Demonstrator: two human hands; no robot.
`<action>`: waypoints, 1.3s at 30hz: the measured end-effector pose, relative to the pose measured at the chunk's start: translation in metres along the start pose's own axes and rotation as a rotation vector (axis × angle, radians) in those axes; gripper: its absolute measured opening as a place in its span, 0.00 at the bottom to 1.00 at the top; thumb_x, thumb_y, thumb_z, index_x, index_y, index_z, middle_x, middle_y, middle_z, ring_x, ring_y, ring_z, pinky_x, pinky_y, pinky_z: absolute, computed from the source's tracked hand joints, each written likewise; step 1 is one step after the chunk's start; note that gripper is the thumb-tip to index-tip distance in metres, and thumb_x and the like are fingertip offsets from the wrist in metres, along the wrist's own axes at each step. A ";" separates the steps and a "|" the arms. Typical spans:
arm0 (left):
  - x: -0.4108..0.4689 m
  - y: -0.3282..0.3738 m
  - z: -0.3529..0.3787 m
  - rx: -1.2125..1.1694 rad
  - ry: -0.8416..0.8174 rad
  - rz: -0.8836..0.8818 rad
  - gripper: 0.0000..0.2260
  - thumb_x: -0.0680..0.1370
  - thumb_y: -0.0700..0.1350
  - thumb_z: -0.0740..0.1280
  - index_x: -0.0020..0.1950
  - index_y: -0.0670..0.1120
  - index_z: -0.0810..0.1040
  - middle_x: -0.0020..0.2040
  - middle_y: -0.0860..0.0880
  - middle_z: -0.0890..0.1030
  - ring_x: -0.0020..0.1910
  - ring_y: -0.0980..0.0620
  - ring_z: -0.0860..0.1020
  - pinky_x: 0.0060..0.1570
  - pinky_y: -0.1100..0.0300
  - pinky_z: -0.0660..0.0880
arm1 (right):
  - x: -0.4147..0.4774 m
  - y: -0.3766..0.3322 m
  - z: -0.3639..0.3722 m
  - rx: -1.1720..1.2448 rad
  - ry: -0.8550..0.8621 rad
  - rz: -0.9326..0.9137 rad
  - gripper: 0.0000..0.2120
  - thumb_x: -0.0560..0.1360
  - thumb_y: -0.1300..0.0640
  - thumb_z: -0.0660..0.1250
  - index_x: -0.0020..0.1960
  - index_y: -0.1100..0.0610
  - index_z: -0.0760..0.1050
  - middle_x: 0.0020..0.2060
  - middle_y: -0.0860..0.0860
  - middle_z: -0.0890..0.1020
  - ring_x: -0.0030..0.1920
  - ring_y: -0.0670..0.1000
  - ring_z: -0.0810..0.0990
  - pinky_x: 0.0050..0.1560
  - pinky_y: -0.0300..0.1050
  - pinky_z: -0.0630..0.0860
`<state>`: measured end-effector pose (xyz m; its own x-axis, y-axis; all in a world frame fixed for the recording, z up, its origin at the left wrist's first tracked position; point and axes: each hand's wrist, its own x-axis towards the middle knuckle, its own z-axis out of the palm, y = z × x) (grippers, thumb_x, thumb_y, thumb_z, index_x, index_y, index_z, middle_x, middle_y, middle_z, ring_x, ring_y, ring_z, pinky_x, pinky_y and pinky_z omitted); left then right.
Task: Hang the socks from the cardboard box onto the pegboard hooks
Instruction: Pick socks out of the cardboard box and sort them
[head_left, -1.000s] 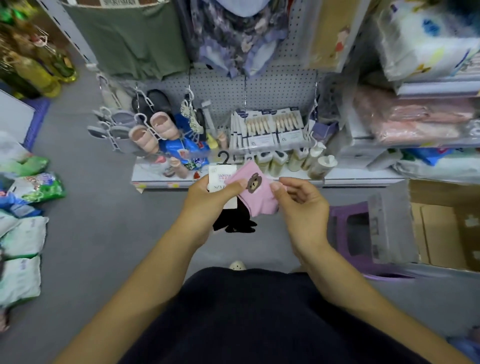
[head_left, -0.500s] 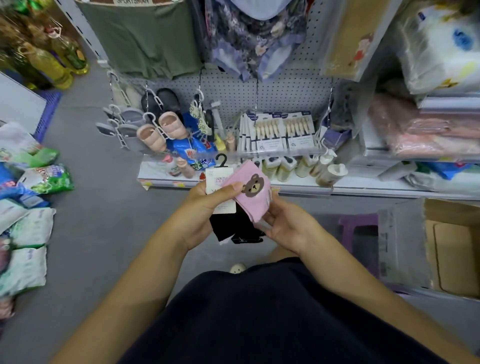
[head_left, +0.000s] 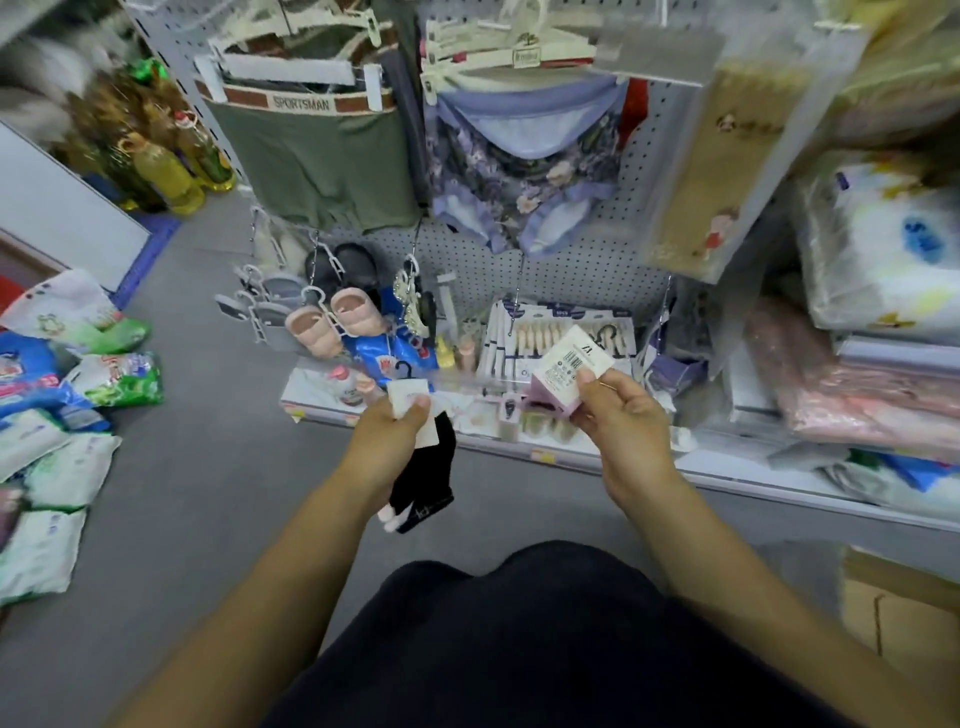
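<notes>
My left hand (head_left: 387, 441) grips a pair of black socks (head_left: 423, 480) by its white card label, and a small black hanger hook sticks up above the thumb. My right hand (head_left: 621, 423) pinches a pair of pink socks (head_left: 550, 400) by its white barcode label, held up with the label turned toward me. Both pairs hang in front of the grey pegboard (head_left: 571, 260), below its long metal hooks (head_left: 517, 296). A corner of the cardboard box (head_left: 893, 613) shows at the lower right.
Green shorts (head_left: 317, 156) and floral underwear (head_left: 524, 176) hang on the upper pegboard. Slippers (head_left: 332, 317) and carded packs (head_left: 561, 338) hang lower, above a white shelf (head_left: 649, 462). Detergent bags (head_left: 67, 395) lie on the floor at left. Wrapped bedding (head_left: 862, 374) is stacked at right.
The two pairs have come apart: my right hand took the pink pair up and to the right and turned its label toward me. My left hand keeps the black pair. The view tilted up.
</notes>
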<state>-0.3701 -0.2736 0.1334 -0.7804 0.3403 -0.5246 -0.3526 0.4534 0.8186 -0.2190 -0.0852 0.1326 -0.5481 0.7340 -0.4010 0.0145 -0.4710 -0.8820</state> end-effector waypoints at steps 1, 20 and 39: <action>0.001 0.010 0.004 -0.054 -0.001 0.012 0.08 0.84 0.50 0.65 0.58 0.50 0.81 0.59 0.47 0.85 0.57 0.48 0.83 0.63 0.49 0.76 | 0.004 -0.005 0.002 -0.026 -0.006 -0.028 0.06 0.79 0.58 0.71 0.47 0.61 0.78 0.44 0.61 0.85 0.44 0.56 0.83 0.46 0.48 0.82; -0.004 0.149 0.059 -0.601 -0.630 0.095 0.26 0.86 0.57 0.52 0.74 0.40 0.71 0.67 0.36 0.80 0.67 0.38 0.79 0.66 0.44 0.77 | 0.019 -0.098 0.067 -0.381 -0.096 -0.519 0.14 0.76 0.55 0.75 0.61 0.51 0.81 0.59 0.43 0.83 0.61 0.46 0.80 0.60 0.41 0.76; 0.081 0.360 -0.001 -0.289 -0.460 0.720 0.11 0.81 0.59 0.65 0.48 0.60 0.87 0.50 0.52 0.88 0.51 0.54 0.86 0.50 0.57 0.82 | 0.077 -0.258 0.170 -0.076 0.238 -0.900 0.09 0.79 0.57 0.70 0.58 0.49 0.75 0.53 0.49 0.87 0.55 0.48 0.85 0.55 0.48 0.81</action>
<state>-0.5608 -0.0839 0.3858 -0.6007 0.7859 0.1467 -0.0231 -0.2004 0.9794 -0.4070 0.0099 0.3710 -0.1941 0.8919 0.4086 -0.2734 0.3508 -0.8957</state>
